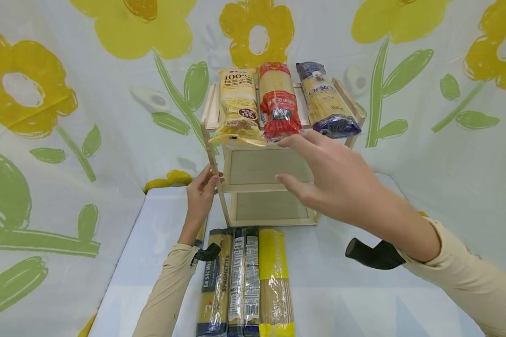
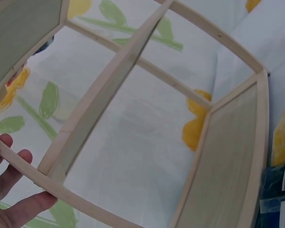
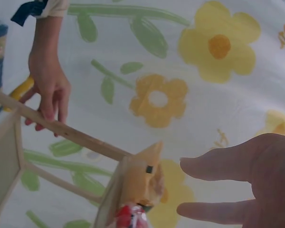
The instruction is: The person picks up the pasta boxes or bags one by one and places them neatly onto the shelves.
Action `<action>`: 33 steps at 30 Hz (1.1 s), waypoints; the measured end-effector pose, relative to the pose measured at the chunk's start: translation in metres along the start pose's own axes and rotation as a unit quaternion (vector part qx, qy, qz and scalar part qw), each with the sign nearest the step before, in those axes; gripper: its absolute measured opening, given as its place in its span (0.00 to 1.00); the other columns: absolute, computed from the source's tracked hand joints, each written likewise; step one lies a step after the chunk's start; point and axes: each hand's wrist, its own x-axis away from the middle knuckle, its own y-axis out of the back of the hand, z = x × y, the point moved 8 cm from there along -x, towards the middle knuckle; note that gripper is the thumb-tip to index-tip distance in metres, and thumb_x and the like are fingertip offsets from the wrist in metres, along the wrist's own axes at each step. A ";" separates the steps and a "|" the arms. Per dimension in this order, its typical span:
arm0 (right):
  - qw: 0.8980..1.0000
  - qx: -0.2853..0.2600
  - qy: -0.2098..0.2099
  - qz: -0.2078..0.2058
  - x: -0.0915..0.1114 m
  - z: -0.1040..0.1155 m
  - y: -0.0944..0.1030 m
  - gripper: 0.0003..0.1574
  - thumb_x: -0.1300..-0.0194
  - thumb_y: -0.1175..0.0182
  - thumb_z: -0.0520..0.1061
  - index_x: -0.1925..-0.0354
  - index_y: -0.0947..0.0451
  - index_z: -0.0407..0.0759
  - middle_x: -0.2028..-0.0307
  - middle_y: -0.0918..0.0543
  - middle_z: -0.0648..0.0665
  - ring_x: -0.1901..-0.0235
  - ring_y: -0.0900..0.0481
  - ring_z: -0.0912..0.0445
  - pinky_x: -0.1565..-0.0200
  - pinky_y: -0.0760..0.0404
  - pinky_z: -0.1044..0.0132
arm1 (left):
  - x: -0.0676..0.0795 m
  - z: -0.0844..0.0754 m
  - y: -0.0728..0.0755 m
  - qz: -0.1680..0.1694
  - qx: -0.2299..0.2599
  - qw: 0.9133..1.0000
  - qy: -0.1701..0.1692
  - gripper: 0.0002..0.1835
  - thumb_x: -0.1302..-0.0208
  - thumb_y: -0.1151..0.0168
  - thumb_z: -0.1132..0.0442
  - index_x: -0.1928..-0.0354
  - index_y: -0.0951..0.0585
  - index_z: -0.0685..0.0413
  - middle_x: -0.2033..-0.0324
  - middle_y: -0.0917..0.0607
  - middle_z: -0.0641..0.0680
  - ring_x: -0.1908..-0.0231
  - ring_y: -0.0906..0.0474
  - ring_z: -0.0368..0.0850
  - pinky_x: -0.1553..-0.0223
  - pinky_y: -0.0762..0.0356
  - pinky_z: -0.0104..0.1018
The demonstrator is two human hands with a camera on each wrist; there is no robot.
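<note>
Red pasta packet lay middle of 3 atop the wooden shelf, its long axis running front to back, just beyond the nearer right hand, which was empty, fingers parted; the left hand gripped the shelf's side post.

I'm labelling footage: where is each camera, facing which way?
Head: head-worn, facing forward and down at the wooden shelf; left hand, right hand and sleeves show.
Left wrist: worn there, facing the shelf's frame; left fingers show.
Right wrist: worn there, facing flowered backdrop and shelf; both hands show.
Shared by head and right wrist: left hand gripping shelf.
</note>
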 end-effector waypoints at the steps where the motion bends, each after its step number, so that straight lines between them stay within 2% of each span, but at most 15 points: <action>1: 1.000 -0.001 0.003 0.002 0.003 -0.002 -0.003 0.29 0.40 0.36 0.52 0.42 0.28 0.48 0.49 0.23 0.45 0.68 0.24 0.51 0.71 0.24 0.59 | 0.000 0.001 0.000 0.001 0.004 1.000 0.001 0.25 0.32 0.47 0.72 0.34 0.36 0.68 0.57 0.18 0.70 0.58 0.21 0.67 0.63 0.21 0.55; 9: 1.000 -0.021 0.019 0.009 0.026 -0.013 -0.035 0.27 0.39 0.36 0.50 0.43 0.27 0.46 0.50 0.22 0.43 0.73 0.23 0.54 0.77 0.26 0.64 | -0.001 0.002 0.000 0.004 0.010 1.000 0.000 0.24 0.31 0.47 0.70 0.34 0.34 0.66 0.57 0.18 0.69 0.57 0.21 0.66 0.62 0.21 0.53; 14: 0.999 -0.031 0.026 0.008 0.044 -0.020 -0.065 0.28 0.43 0.33 0.49 0.45 0.26 0.44 0.53 0.20 0.44 0.69 0.21 0.53 0.73 0.23 0.63 | -0.001 0.001 0.001 0.000 0.005 1.000 -0.006 0.23 0.32 0.48 0.72 0.35 0.33 0.66 0.58 0.18 0.69 0.58 0.21 0.67 0.64 0.20 0.53; 21: 0.998 -0.053 -0.012 0.038 0.068 -0.035 -0.116 0.30 0.45 0.31 0.50 0.45 0.25 0.44 0.53 0.20 0.44 0.63 0.19 0.51 0.73 0.22 0.65 | -0.001 0.004 0.001 -0.002 0.009 1.000 0.006 0.22 0.31 0.47 0.71 0.36 0.31 0.65 0.58 0.18 0.69 0.58 0.21 0.66 0.65 0.21 0.58; 27: 0.998 -0.019 -0.036 0.045 0.084 -0.044 -0.155 0.32 0.48 0.30 0.52 0.46 0.25 0.43 0.54 0.20 0.43 0.62 0.19 0.50 0.74 0.23 0.64 | -0.002 0.005 0.001 -0.003 0.018 1.000 0.011 0.22 0.31 0.48 0.71 0.36 0.30 0.66 0.58 0.19 0.71 0.58 0.22 0.67 0.64 0.20 0.55; 31: 0.994 -0.026 -0.070 0.079 0.096 -0.050 -0.186 0.34 0.48 0.29 0.53 0.45 0.26 0.42 0.53 0.21 0.42 0.61 0.19 0.49 0.76 0.23 0.65 | -0.002 0.003 0.001 -0.006 0.013 1.000 0.004 0.21 0.32 0.47 0.71 0.37 0.30 0.66 0.58 0.18 0.70 0.59 0.21 0.67 0.66 0.21 0.57; 33: 0.991 -0.038 -0.083 0.094 0.101 -0.052 -0.200 0.35 0.47 0.30 0.54 0.44 0.27 0.43 0.53 0.21 0.41 0.63 0.19 0.51 0.79 0.24 0.67 | -0.002 0.002 0.001 -0.006 0.010 1.000 -0.002 0.21 0.32 0.47 0.72 0.37 0.30 0.67 0.59 0.18 0.71 0.59 0.21 0.67 0.67 0.21 0.57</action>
